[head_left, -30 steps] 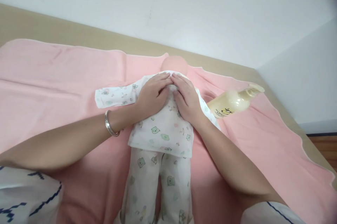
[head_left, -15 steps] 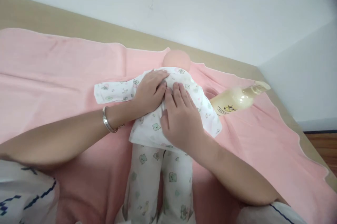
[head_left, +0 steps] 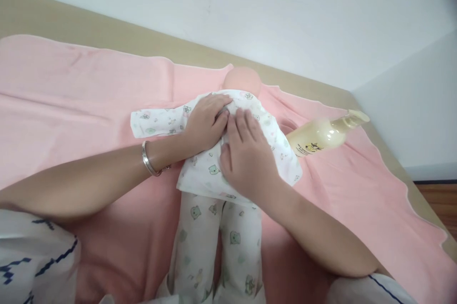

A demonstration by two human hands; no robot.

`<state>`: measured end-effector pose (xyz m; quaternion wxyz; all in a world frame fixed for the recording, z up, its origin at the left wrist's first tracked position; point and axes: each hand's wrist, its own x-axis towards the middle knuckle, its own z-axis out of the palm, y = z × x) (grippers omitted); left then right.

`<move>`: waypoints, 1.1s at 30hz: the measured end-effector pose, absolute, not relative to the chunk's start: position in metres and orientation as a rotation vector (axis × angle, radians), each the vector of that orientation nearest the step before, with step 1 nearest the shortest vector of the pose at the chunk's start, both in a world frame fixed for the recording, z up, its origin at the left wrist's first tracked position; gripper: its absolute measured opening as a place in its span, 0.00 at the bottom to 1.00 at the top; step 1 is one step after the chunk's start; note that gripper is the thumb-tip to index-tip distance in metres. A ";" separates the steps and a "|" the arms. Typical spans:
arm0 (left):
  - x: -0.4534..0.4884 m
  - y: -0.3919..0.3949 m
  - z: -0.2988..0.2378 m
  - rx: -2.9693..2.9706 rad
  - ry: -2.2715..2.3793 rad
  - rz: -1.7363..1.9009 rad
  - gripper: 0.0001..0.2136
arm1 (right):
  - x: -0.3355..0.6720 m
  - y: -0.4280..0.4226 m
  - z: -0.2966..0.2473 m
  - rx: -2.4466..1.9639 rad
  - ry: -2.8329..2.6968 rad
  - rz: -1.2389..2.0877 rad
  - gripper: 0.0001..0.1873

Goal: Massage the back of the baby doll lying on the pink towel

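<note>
A doll lies on its back or front, I cannot tell which, with a smooth pinkish head (head_left: 243, 80) at the far end. It wears a white baby top (head_left: 200, 173) printed with small animals and matching trousers (head_left: 200, 242). My left hand (head_left: 207, 120) rests flat on the upper left of the top, its thumb apart from the fingers. Close beside it, my right hand (head_left: 250, 151) lies open on the middle of the top, fingers stretched out. A small greyish spot shows between the hands; what it is stays unclear.
Pink cloth (head_left: 89, 85) covers most of the tan surface (head_left: 107, 23) under the doll. To the right of the doll a pale yellow pump bottle (head_left: 319, 136) lies tilted on its side. A white wall (head_left: 285, 13) rises behind.
My right hand's fingers have shifted slightly on the top, and their tips are a little more spread. My left hand stays in place. The whole view has moved a little.
</note>
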<state>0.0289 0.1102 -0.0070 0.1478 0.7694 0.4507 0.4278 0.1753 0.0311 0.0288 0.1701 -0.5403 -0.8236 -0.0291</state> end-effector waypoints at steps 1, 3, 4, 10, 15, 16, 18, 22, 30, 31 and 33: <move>0.029 0.110 -0.007 2.210 1.299 1.229 0.22 | 0.172 0.027 0.027 -1.470 -2.361 -0.084 0.34; 0.029 0.110 -0.006 2.205 1.312 1.213 0.23 | 0.173 0.028 0.026 -1.421 -2.386 -0.024 0.34; 0.029 0.110 -0.006 2.206 1.321 1.202 0.23 | 0.176 0.034 0.027 -1.426 -2.395 0.024 0.34; 0.029 0.112 -0.006 2.230 1.288 1.231 0.23 | 0.208 0.089 0.036 -1.607 -2.316 0.279 0.37; 0.029 0.112 -0.008 2.201 1.288 1.244 0.24 | 0.202 0.078 0.042 -1.790 -2.285 0.150 0.39; 0.029 0.112 -0.008 2.198 1.285 1.250 0.24 | 0.196 0.068 0.042 -1.814 -2.295 0.083 0.38; 0.029 0.111 -0.009 2.200 1.279 1.263 0.23 | 0.184 0.045 0.042 -1.786 -2.337 -0.040 0.35; 0.029 0.111 -0.009 2.211 1.294 1.259 0.21 | 0.172 0.024 0.038 -1.536 -2.435 -0.060 0.33; 0.029 0.111 -0.006 2.203 1.279 1.230 0.22 | 0.209 0.098 0.042 -1.738 -2.263 0.318 0.39; 0.029 0.111 -0.006 2.201 1.274 1.233 0.22 | 0.210 0.099 0.043 -1.748 -2.243 0.307 0.39; 0.029 0.111 -0.007 2.196 1.276 1.241 0.22 | 0.206 0.087 0.044 -1.777 -2.242 0.236 0.39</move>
